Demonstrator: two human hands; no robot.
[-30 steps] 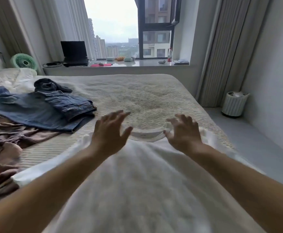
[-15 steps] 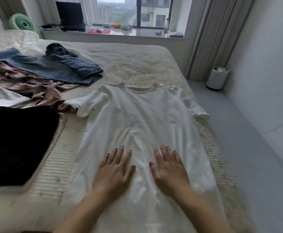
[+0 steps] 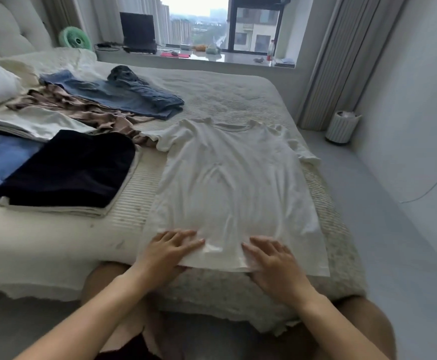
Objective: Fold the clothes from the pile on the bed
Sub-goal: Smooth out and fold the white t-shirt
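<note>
Both hands, left hand point(image 3: 169, 252) and right hand point(image 3: 274, 266), press flat on white T-shirt point(image 3: 234, 183) hem

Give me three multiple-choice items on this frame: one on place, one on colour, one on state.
1. Where do both hands rest?
A. on the shirt's collar
B. on the shirt's hem
C. on the jeans

2. What colour is the folded garment on top of the near stack?
A. red
B. dark navy
C. yellow

3. How does the shirt lie?
A. spread flat
B. folded in half
C. crumpled

B: left hand and right hand press the white T-shirt at its near edge.
B: the folded garment is nearly black.
A: both sleeves lie out.
</note>
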